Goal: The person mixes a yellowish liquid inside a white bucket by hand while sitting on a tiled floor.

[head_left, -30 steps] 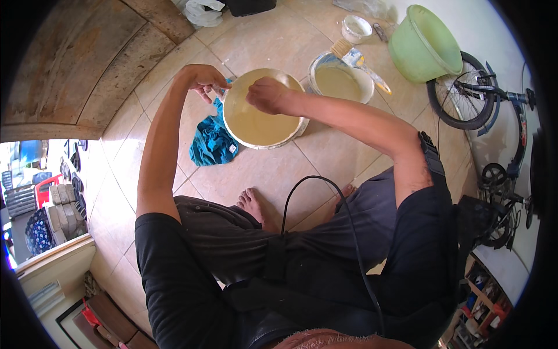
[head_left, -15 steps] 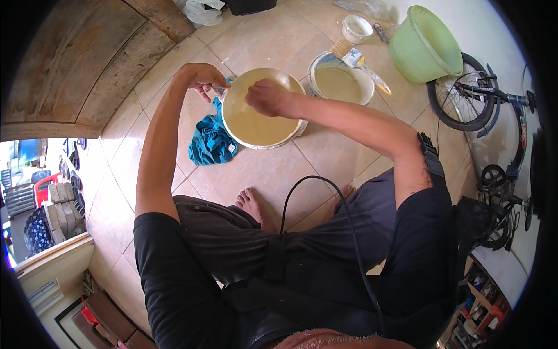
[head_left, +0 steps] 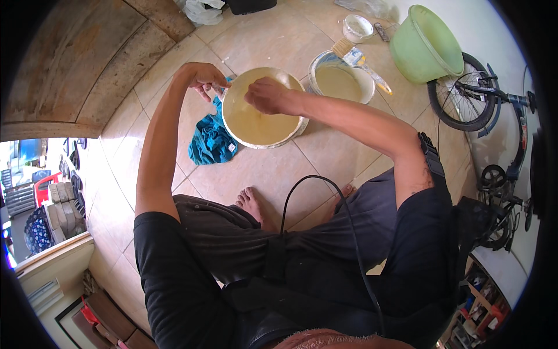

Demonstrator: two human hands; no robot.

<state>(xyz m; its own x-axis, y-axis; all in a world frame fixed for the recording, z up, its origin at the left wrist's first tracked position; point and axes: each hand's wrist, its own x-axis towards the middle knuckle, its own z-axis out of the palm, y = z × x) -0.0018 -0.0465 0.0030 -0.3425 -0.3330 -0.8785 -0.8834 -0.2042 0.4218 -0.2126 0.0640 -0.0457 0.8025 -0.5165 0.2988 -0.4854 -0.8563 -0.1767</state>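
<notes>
A large white bucket (head_left: 264, 135) of cream-coloured liquid stands before me on the floor. My left hand (head_left: 207, 80) is at its left rim, fingertips pinched on the edge and other fingers hanging outside. My right hand (head_left: 268, 96) is curled over the inside of this bucket; whatever it grips is hidden. A crumpled teal cloth (head_left: 210, 142) lies against the bucket's left side. To the right, a wide brush (head_left: 363, 67) rests across a smaller bucket (head_left: 340, 84) with similar liquid.
A small white tub (head_left: 357, 29) sits at the back, beside a green plastic tub (head_left: 418, 49). Bicycle parts (head_left: 465, 104) lean along the right wall. A wooden panel (head_left: 70, 58) fills the upper left, above an opening with piled items. My bare feet (head_left: 250, 203) are on the tiles (head_left: 302, 174).
My right hand has shifted very slightly within the large bucket. My left hand and the surrounding objects look almost the same.
</notes>
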